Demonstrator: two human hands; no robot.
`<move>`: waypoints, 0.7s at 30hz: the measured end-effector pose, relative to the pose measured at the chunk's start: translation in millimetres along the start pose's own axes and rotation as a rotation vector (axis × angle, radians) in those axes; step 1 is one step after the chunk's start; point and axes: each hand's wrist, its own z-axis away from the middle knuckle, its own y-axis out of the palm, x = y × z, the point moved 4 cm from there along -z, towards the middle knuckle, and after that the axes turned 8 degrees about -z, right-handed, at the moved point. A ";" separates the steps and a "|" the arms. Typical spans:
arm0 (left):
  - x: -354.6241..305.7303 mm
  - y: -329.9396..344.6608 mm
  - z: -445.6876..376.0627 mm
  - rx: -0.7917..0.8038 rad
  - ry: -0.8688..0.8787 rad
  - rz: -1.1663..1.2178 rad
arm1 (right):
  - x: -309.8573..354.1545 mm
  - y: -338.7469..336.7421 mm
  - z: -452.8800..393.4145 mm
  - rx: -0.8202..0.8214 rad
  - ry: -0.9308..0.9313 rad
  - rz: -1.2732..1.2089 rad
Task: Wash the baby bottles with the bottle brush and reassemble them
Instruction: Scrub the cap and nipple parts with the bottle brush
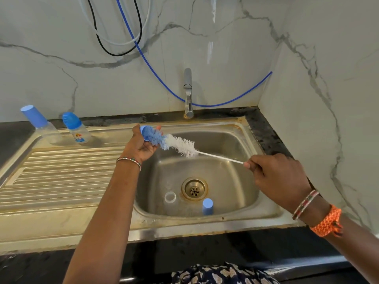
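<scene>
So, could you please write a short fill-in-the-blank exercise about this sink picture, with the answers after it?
1. The right hand pinches the thin white ____ of the bottle brush.
2. The left hand holds a small blue part against the brush's ____ bristles.
3. Two capped bottles, a tall bottle and a short bottle, stand on the ____ left of the basin.
4. In the basin, a blue cap stands right of the ____.

Answers: handle; blue; drainboard; drain

Two bottles on steel drainboard
</scene>
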 end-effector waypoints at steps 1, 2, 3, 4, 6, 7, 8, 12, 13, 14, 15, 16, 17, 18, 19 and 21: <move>0.6 -1.6 -2.3 0.006 0.000 -0.012 | 2.5 -2.3 1.4 -0.088 -0.082 0.030; 1.9 -2.9 -3.9 0.007 -0.003 -0.025 | 4.9 -5.6 2.9 -0.182 -0.160 0.047; 3.8 -4.2 -4.9 -0.001 -0.007 -0.042 | 8.5 -10.7 4.2 -0.265 -0.222 0.051; 6.1 -6.1 -5.2 -0.010 -0.012 -0.051 | 11.2 -13.9 4.2 -0.309 -0.240 0.047; 9.2 -7.9 -6.6 0.001 -0.019 -0.052 | 8.9 -16.9 -5.1 -0.233 -0.108 -0.021; 9.6 -8.0 -6.3 0.024 -0.021 -0.053 | 6.2 -13.1 -9.9 -0.065 0.010 -0.092; 9.9 -6.7 -5.0 0.048 -0.026 -0.054 | 1.7 -3.6 -11.6 0.172 0.129 -0.231; 7.1 -8.2 -2.4 -0.004 0.006 -0.046 | -6.9 14.6 -2.9 0.731 0.437 -0.777; 4.2 -13.7 -5.1 -0.056 0.030 -0.021 | -11.5 14.2 -2.2 0.754 0.449 -0.790; 1.0 -21.2 -8.0 -0.108 0.048 0.005 | -18.0 13.7 -1.7 0.745 0.441 -0.765; -1.9 -30.3 -12.1 -0.158 0.057 0.025 | -25.5 13.7 -2.9 0.699 0.407 -0.711; -4.0 -39.4 -15.4 -0.199 0.053 0.032 | -33.6 14.0 -4.8 0.624 0.358 -0.634; -3.4 -48.5 -19.5 -0.234 0.036 0.016 | -42.1 15.2 -7.0 0.532 0.303 -0.541; -0.5 -54.0 -22.1 -0.249 0.009 -0.018 | -49.9 17.3 -8.2 0.436 0.251 -0.439; 6.0 -58.4 -25.4 -0.249 -0.029 -0.084 | -56.3 21.9 -7.6 0.352 0.221 -0.358; 24.9 -60.6 -30.4 -0.205 -0.106 -0.264 | -65.4 36.7 -6.0 0.214 0.229 -0.322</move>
